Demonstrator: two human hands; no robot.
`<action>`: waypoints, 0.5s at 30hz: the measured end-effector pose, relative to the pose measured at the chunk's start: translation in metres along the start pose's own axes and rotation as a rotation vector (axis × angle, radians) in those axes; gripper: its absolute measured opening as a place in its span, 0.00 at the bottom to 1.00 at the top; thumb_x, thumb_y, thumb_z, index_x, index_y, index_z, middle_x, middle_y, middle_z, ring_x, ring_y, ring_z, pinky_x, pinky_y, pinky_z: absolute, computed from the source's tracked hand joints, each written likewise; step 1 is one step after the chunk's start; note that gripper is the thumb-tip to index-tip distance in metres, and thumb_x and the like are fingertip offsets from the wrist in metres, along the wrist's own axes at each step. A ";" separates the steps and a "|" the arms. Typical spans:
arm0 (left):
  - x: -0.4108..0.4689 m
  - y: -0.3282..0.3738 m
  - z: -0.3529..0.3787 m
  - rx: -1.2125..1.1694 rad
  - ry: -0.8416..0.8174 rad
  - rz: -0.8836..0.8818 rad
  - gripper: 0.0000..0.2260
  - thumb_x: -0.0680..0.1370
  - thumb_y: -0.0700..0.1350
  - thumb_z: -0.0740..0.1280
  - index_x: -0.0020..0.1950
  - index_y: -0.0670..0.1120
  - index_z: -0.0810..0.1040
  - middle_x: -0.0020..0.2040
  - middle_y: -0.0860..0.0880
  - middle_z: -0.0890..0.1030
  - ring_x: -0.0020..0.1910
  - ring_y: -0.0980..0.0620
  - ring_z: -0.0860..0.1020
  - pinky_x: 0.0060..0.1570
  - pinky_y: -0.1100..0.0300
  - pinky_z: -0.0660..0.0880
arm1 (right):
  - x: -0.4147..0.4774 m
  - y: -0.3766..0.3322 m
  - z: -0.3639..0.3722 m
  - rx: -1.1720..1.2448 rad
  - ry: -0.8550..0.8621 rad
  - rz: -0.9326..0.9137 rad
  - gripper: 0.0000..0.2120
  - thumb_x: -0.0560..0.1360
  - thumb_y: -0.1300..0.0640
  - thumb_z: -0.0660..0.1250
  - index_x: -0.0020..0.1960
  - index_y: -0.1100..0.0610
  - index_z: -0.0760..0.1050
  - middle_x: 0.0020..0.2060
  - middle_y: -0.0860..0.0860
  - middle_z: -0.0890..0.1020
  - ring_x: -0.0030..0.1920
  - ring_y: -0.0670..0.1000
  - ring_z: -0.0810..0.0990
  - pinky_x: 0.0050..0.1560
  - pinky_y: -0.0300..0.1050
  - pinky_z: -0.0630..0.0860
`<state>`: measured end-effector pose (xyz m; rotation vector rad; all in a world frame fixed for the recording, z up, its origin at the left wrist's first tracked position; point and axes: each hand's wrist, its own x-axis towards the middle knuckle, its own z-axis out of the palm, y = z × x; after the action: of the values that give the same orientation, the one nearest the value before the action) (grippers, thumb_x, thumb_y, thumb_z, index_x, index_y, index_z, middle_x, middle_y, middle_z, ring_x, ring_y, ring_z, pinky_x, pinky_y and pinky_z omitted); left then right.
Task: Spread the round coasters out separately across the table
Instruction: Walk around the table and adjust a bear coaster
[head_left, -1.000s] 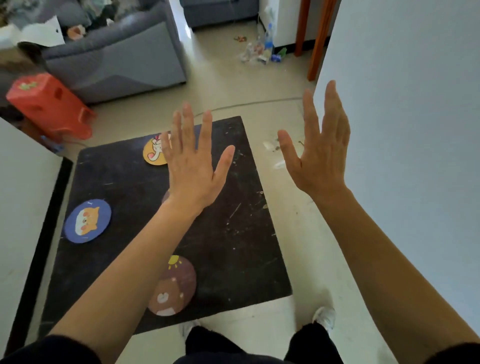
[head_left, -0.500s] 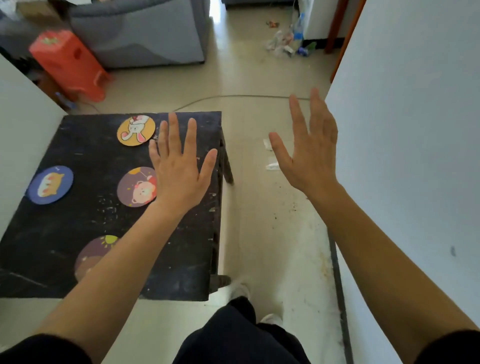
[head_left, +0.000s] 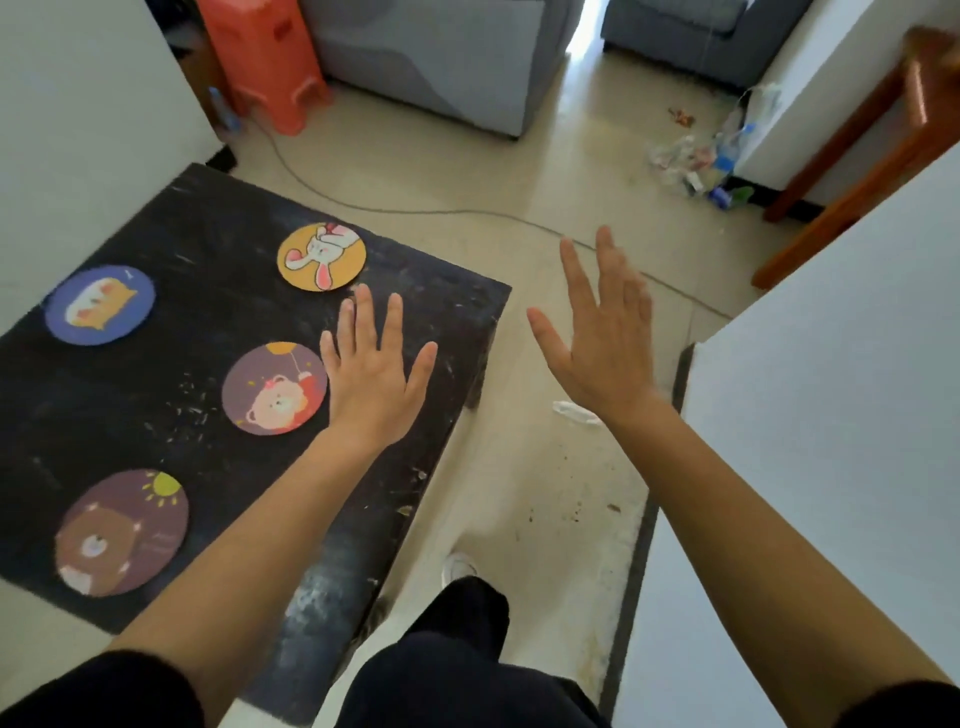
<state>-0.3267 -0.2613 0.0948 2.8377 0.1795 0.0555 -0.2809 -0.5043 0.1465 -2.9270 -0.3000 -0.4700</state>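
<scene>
I see both hands, left (head_left: 371, 384) & right (head_left: 597, 343), splayed, empty; coasters (head_left: 274, 388) look thin, light, stiff — I'd pinch rims.

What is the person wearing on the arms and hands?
Both hands, left hand and right hand, are bare: no gloves, rings or watch visible. The forearms are bare too. Black sleeves are pushed up near the elbows, at the bottom corners of the picture.

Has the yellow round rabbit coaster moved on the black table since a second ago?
No. The yellow round rabbit coaster sits by the black table's far edge, beyond the bear-with-balloon coaster, as before; only the camera shifted.
</scene>
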 end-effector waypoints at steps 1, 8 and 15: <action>0.010 -0.007 0.001 0.004 -0.018 -0.036 0.32 0.80 0.66 0.43 0.81 0.52 0.46 0.82 0.45 0.42 0.81 0.43 0.42 0.75 0.40 0.43 | 0.021 -0.005 0.009 0.008 -0.038 -0.027 0.35 0.80 0.35 0.54 0.81 0.50 0.52 0.81 0.58 0.52 0.80 0.61 0.53 0.77 0.59 0.50; 0.017 -0.074 0.011 0.032 -0.243 -0.325 0.33 0.80 0.66 0.44 0.81 0.51 0.49 0.82 0.43 0.46 0.80 0.41 0.46 0.76 0.37 0.48 | 0.102 -0.066 0.069 0.058 -0.260 -0.199 0.33 0.81 0.36 0.53 0.81 0.50 0.51 0.81 0.58 0.52 0.79 0.61 0.53 0.77 0.59 0.52; 0.002 -0.137 0.010 -0.128 -0.187 -0.721 0.30 0.81 0.62 0.49 0.81 0.51 0.52 0.82 0.44 0.48 0.80 0.41 0.49 0.75 0.38 0.50 | 0.154 -0.158 0.134 0.090 -0.420 -0.504 0.33 0.80 0.36 0.54 0.80 0.50 0.52 0.80 0.58 0.54 0.78 0.62 0.57 0.76 0.60 0.57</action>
<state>-0.3401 -0.1341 0.0445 2.4651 1.0849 -0.3345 -0.1341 -0.2994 0.0909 -2.8143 -1.0920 0.1134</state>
